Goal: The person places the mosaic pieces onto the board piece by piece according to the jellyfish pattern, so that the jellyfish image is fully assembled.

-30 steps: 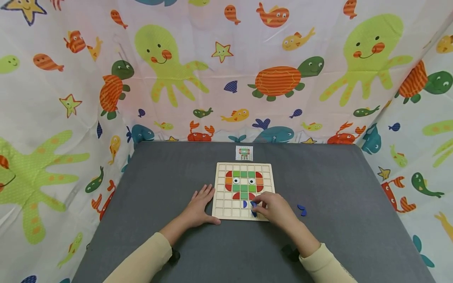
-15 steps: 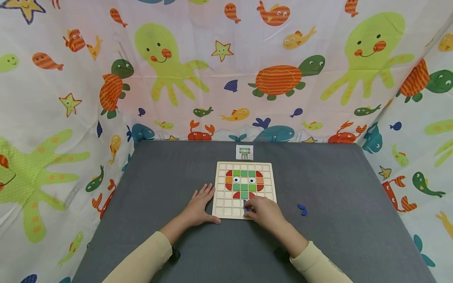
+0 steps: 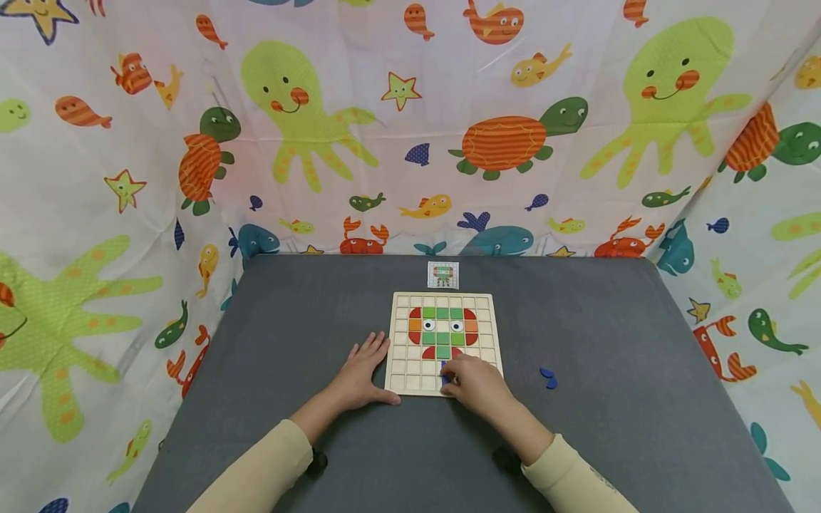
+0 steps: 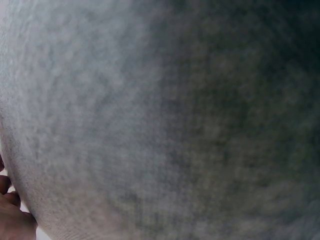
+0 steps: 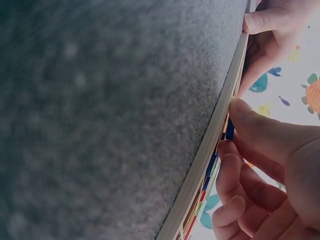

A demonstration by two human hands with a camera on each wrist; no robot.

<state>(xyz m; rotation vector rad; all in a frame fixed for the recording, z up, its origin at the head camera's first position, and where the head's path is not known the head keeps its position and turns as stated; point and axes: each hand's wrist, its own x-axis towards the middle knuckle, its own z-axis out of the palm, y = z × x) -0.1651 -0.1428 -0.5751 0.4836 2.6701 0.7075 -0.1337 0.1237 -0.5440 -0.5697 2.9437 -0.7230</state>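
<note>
A square wooden grid board (image 3: 404,385) lies on the grey table, bearing a pattern of red, green and orange tiles with two eye tiles. At its left edge rests my left hand (image 3: 357,376), fingers stretched along the side and thumb by the near corner. My right hand (image 3: 477,383) is over the lower rows. Its thumb and fingers pinch a small blue tile (image 5: 230,129) at the board's surface, seen edge-on in the right wrist view. Another blue tile (image 5: 212,165) lies just beyond it. My right hand hides the board's lower right part. The left wrist view is mostly blurred cloth.
Two loose blue tiles (image 3: 546,372) lie on the table (image 3: 596,320) to the right of the board. A small printed card (image 3: 443,275) with a similar coloured pattern lies behind the board. A curtain (image 3: 398,142) with sea animals stands behind the table and at both sides.
My right hand has moved left across the board with the blue tile, to just below the blue half-round one. Over the last half second it barely shifts. My left hand stays put.
</note>
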